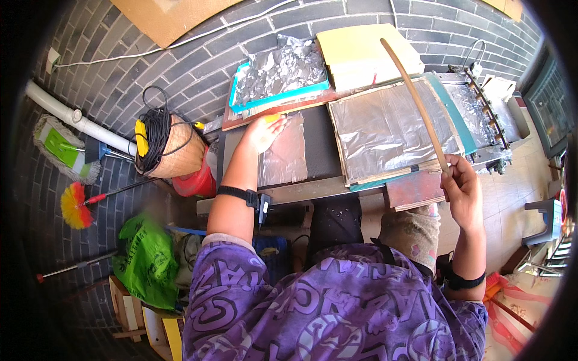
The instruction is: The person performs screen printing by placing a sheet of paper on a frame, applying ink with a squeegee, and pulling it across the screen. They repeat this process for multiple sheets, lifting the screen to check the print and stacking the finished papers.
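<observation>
My right hand [463, 192] grips the lower end of a long, slightly curved wooden strip [413, 92]. The strip reaches up across a stack of thin silvery foil sheets [388, 131] on a paper-edged pile. My left hand [264, 135] is at the upper left of a single foil sheet [286, 155] on the dark work surface [321, 144]. A small yellow object [272, 118] shows at its fingers; whether it is held is unclear. A teal mat [451, 113] shows beneath the foil pile.
Behind stand a blue-rimmed tray [282, 97] of crumpled foil scraps and a stack of yellow paper [372, 52]. A metal device [490, 113] is at right. At left, coiled black cable [156, 131] hangs over a wooden block [178, 151] by a red bucket [195, 182].
</observation>
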`<control>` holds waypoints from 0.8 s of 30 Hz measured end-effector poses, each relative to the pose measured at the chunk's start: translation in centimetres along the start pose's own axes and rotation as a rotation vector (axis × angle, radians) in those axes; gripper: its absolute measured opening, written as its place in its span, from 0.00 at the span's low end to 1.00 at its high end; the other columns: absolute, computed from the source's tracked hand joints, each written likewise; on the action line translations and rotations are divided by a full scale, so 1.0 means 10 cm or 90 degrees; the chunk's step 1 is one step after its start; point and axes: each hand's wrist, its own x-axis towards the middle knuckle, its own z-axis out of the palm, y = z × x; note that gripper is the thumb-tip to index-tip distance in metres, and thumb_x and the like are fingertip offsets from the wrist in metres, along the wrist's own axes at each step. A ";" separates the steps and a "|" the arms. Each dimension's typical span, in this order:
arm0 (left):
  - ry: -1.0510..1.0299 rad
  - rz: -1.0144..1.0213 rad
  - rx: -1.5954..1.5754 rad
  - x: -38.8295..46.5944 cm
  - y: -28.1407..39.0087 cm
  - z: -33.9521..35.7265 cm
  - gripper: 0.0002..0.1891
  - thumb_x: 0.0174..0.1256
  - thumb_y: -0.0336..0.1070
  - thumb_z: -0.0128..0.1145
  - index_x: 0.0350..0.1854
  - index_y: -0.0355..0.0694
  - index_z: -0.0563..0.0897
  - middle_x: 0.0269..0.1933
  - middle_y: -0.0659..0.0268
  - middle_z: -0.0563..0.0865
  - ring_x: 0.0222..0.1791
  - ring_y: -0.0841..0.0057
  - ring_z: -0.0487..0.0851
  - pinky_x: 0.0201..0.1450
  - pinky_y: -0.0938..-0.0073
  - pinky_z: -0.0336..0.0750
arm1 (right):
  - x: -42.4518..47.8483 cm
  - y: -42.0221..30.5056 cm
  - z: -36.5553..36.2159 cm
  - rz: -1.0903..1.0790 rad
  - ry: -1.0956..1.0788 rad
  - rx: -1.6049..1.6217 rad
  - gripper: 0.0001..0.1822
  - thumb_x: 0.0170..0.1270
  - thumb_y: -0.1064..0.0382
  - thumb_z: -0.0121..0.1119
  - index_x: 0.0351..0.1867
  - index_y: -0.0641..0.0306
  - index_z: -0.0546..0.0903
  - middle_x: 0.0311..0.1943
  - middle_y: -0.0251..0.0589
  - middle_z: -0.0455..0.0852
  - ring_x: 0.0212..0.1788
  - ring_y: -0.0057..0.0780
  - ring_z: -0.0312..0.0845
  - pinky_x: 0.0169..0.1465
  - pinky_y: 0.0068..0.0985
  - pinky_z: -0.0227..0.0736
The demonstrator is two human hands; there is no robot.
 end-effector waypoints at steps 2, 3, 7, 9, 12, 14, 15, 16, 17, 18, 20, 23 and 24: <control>0.045 0.036 -0.033 -0.11 0.08 -0.07 0.12 0.66 0.31 0.53 0.47 0.29 0.79 0.49 0.55 0.82 0.47 0.69 0.80 0.51 0.74 0.76 | 0.02 0.02 -0.09 -0.007 0.026 0.033 0.14 0.66 0.74 0.50 0.52 0.70 0.74 0.24 0.28 0.73 0.26 0.13 0.66 0.31 0.14 0.62; 0.076 0.067 -0.024 -0.21 0.12 0.02 0.12 0.66 0.33 0.53 0.46 0.30 0.80 0.47 0.56 0.83 0.45 0.70 0.81 0.48 0.75 0.76 | 0.02 0.06 -0.16 -0.006 0.046 0.048 0.13 0.66 0.74 0.50 0.52 0.70 0.74 0.24 0.27 0.73 0.25 0.12 0.65 0.30 0.14 0.61; 0.028 0.185 0.037 -0.77 0.22 0.20 0.11 0.66 0.33 0.55 0.47 0.36 0.80 0.44 0.60 0.84 0.43 0.73 0.81 0.44 0.76 0.74 | 0.08 0.17 -0.51 -0.013 0.129 0.084 0.11 0.69 0.68 0.51 0.51 0.67 0.75 0.24 0.26 0.74 0.22 0.10 0.63 0.24 0.12 0.57; -0.010 0.241 0.048 -1.10 0.20 0.34 0.11 0.66 0.33 0.56 0.48 0.37 0.80 0.43 0.61 0.85 0.42 0.74 0.82 0.44 0.76 0.73 | 0.15 0.21 -0.65 -0.008 0.177 0.077 0.08 0.69 0.68 0.50 0.46 0.67 0.76 0.24 0.26 0.73 0.21 0.10 0.63 0.24 0.12 0.57; -0.021 0.311 0.088 -1.46 0.05 0.46 0.13 0.68 0.34 0.54 0.51 0.35 0.78 0.44 0.60 0.85 0.42 0.73 0.82 0.45 0.75 0.73 | 0.24 0.23 -0.81 0.007 0.185 0.060 0.05 0.70 0.66 0.50 0.39 0.65 0.76 0.21 0.26 0.73 0.18 0.11 0.62 0.22 0.14 0.55; 0.015 0.341 0.148 -1.63 -0.07 0.52 0.14 0.69 0.34 0.52 0.54 0.35 0.77 0.44 0.58 0.85 0.42 0.72 0.82 0.46 0.73 0.74 | 0.26 0.21 -0.85 -0.012 0.188 0.091 0.05 0.70 0.66 0.50 0.39 0.65 0.75 0.21 0.27 0.73 0.18 0.12 0.61 0.22 0.14 0.55; -0.032 0.342 0.131 -1.73 -0.08 0.58 0.15 0.69 0.34 0.52 0.54 0.34 0.76 0.45 0.57 0.84 0.43 0.71 0.82 0.46 0.73 0.74 | 0.29 0.22 -0.88 -0.022 0.190 0.111 0.05 0.70 0.66 0.50 0.39 0.65 0.75 0.21 0.27 0.73 0.18 0.12 0.61 0.22 0.14 0.55; -0.077 0.339 0.114 -1.85 -0.09 0.65 0.15 0.69 0.33 0.51 0.55 0.34 0.76 0.45 0.56 0.84 0.43 0.70 0.82 0.46 0.72 0.74 | 0.33 0.26 -0.92 -0.028 0.201 0.093 0.05 0.70 0.66 0.50 0.39 0.65 0.75 0.20 0.27 0.72 0.18 0.12 0.61 0.22 0.14 0.55; -0.122 0.336 0.096 -1.96 -0.07 0.74 0.15 0.70 0.33 0.51 0.55 0.33 0.75 0.45 0.55 0.84 0.43 0.69 0.82 0.46 0.71 0.75 | 0.40 0.28 -0.94 -0.023 0.220 0.053 0.05 0.70 0.66 0.51 0.38 0.65 0.76 0.20 0.27 0.73 0.19 0.12 0.62 0.22 0.15 0.56; -0.193 0.338 0.069 -2.09 -0.03 0.86 0.16 0.70 0.33 0.50 0.56 0.32 0.75 0.46 0.53 0.83 0.43 0.65 0.82 0.45 0.70 0.75 | 0.48 0.36 -0.99 0.002 0.230 0.011 0.05 0.69 0.66 0.52 0.38 0.65 0.76 0.21 0.28 0.74 0.19 0.13 0.63 0.22 0.15 0.57; -0.371 0.392 0.036 -2.34 0.10 1.22 0.16 0.69 0.34 0.51 0.55 0.32 0.75 0.46 0.51 0.83 0.42 0.63 0.83 0.42 0.68 0.77 | 0.69 0.58 -1.11 0.033 0.255 -0.069 0.05 0.68 0.66 0.53 0.38 0.66 0.77 0.21 0.29 0.75 0.20 0.14 0.66 0.23 0.17 0.60; -0.648 0.418 0.014 -2.69 0.29 1.94 0.13 0.61 0.32 0.57 0.48 0.34 0.78 0.43 0.52 0.83 0.40 0.65 0.81 0.37 0.74 0.78 | 1.02 1.05 -1.31 0.031 0.302 -0.192 0.07 0.65 0.66 0.55 0.37 0.69 0.79 0.23 0.36 0.81 0.24 0.20 0.74 0.29 0.23 0.69; -0.783 0.390 0.003 -2.75 0.40 2.17 0.09 0.60 0.30 0.57 0.41 0.34 0.79 0.40 0.51 0.83 0.37 0.63 0.83 0.34 0.73 0.79 | 1.13 1.12 -1.30 0.025 0.294 -0.203 0.08 0.64 0.66 0.56 0.37 0.70 0.79 0.24 0.38 0.82 0.25 0.23 0.76 0.31 0.25 0.71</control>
